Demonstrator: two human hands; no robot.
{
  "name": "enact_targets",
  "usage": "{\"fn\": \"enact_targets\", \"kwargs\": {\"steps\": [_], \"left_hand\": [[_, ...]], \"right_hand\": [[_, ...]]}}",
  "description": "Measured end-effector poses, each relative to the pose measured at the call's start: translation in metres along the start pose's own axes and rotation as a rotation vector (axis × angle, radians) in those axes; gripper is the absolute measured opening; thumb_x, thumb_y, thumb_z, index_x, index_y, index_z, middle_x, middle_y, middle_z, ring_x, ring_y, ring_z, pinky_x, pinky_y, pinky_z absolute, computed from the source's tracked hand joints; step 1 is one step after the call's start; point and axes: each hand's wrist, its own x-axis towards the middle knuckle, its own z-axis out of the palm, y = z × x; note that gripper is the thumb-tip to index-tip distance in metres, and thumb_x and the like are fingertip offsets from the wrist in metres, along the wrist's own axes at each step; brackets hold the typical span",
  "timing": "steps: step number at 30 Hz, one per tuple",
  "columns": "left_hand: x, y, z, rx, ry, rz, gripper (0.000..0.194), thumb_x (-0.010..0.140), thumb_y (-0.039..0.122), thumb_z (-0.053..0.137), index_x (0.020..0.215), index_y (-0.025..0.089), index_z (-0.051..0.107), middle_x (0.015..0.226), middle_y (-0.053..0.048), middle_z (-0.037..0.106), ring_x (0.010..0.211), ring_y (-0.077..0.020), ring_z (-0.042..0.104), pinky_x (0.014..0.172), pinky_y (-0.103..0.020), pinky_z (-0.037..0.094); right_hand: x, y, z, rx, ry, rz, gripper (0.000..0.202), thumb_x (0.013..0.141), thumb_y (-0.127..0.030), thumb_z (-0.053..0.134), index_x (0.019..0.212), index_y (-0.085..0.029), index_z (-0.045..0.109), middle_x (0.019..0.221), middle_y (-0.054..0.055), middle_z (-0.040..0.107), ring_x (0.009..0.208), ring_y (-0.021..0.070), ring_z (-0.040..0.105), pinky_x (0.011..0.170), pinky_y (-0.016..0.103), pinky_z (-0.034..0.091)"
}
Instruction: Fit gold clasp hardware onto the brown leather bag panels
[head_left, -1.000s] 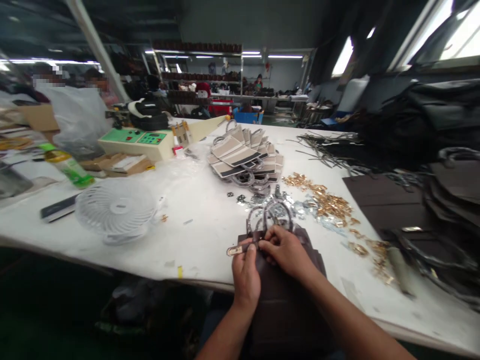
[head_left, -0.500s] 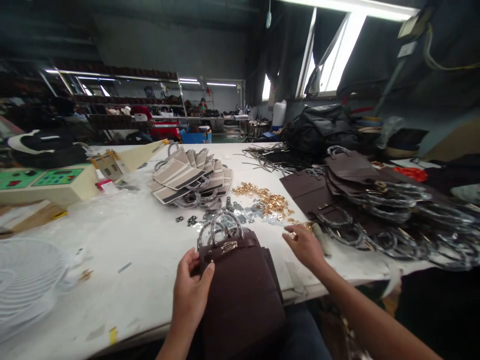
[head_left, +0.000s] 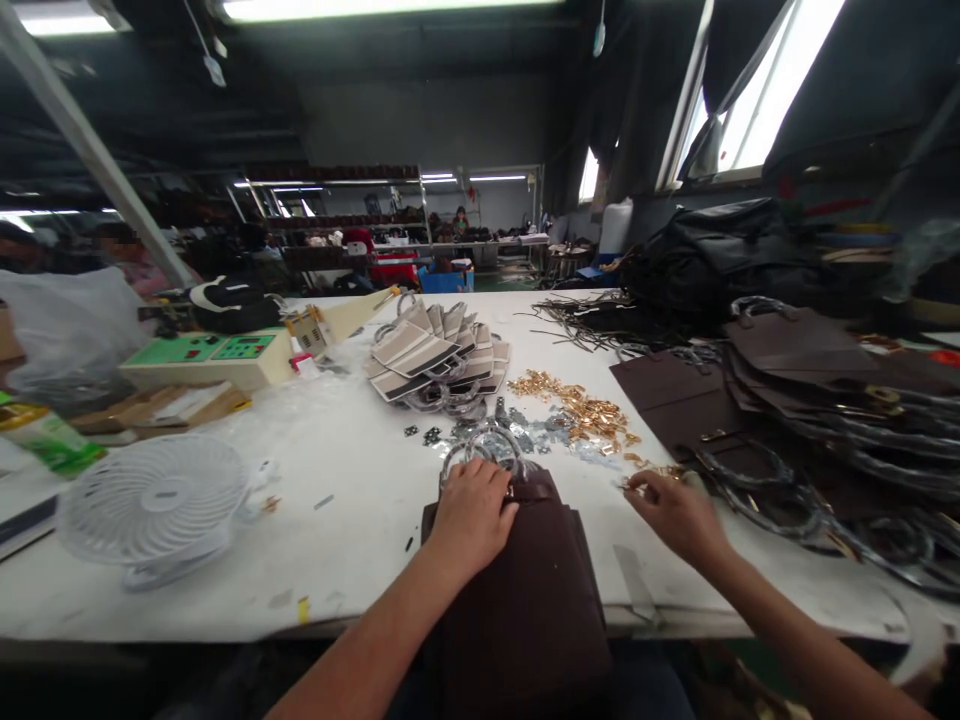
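A dark brown handbag lies at the table's near edge, its wrapped handles pointing away from me. My left hand rests flat on the bag's top, covering its clasp. My right hand is to the right of the bag on the white table, fingertips pinched on small gold metal fittings. A larger scatter of gold fittings lies just beyond.
A stack of beige and dark bag panels sits mid-table. Brown bags with handles pile up at the right. A white fan, a green-topped machine and a green bottle stand at the left. People work in the background.
My left hand moved from the bag's left side onto its top. My right hand shifted right, to the loose gold fittings. The view swung back to the left.
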Motion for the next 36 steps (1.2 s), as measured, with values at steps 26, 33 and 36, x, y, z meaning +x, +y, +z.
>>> {"fn": "enact_targets", "kwargs": {"steps": [26, 33, 36], "left_hand": [[0.041, 0.005, -0.003, -1.081, -0.194, -0.28, 0.04, 0.1, 0.039, 0.045, 0.125, 0.016, 0.065, 0.108, -0.008, 0.076, 0.105, -0.0217, 0.07, 0.094, -0.034, 0.053], [0.026, -0.014, 0.006, -0.525, -0.13, 0.036, 0.019, 0.088, 0.017, 0.064, 0.105, 0.021, 0.072, 0.106, -0.005, 0.072, 0.105, -0.0215, 0.063, 0.097, -0.035, 0.048], [0.029, -0.014, 0.004, -0.364, -0.148, 0.163, 0.012, 0.093, 0.018, 0.061, 0.095, 0.019, 0.073, 0.094, -0.005, 0.07, 0.096, -0.0207, 0.061, 0.09, -0.034, 0.049]], "right_hand": [[-0.038, -0.144, 0.058, 0.932, -0.027, 0.078, 0.025, 0.082, -0.046, 0.073, 0.088, -0.021, 0.07, 0.081, 0.003, 0.075, 0.071, 0.0214, 0.068, 0.067, 0.03, 0.054], [-0.033, -0.14, 0.063, 1.146, -0.047, 0.137, 0.035, 0.078, -0.052, 0.077, 0.09, -0.019, 0.071, 0.088, 0.006, 0.075, 0.074, 0.0212, 0.069, 0.063, 0.029, 0.056], [-0.033, -0.141, 0.063, 1.124, -0.036, 0.144, 0.037, 0.078, -0.053, 0.077, 0.091, -0.019, 0.073, 0.09, 0.007, 0.077, 0.076, 0.0217, 0.07, 0.064, 0.03, 0.056]]}}
